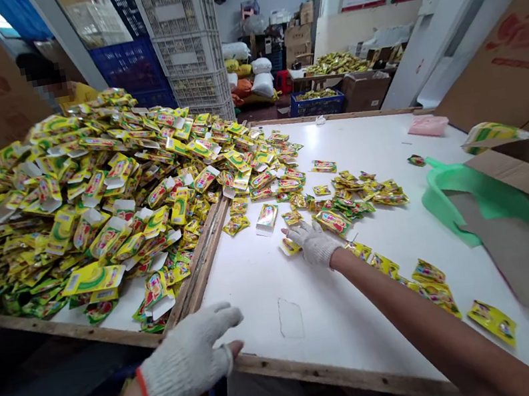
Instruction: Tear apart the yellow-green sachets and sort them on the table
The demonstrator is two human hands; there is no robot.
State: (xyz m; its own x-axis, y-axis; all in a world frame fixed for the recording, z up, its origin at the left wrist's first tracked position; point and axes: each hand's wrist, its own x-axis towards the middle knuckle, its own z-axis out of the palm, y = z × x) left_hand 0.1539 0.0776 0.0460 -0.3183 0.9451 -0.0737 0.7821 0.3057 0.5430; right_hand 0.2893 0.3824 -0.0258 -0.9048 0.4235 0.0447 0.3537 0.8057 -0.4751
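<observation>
Right hand [313, 244] partly covers a packet [289, 246] on the bench [246, 289], grip unclear; left hand [190, 358], grip wide, hangs by its edge.

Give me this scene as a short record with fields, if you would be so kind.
Table: white top, wooden edging
Left hand: gloved, fingers apart, near the table's front edge
Right hand: gloved, palm down among small packs; grip unclear
Left side: heaped boxes and packs
Right side: green plastic tray, cardboard
Background: stacked crates
</observation>
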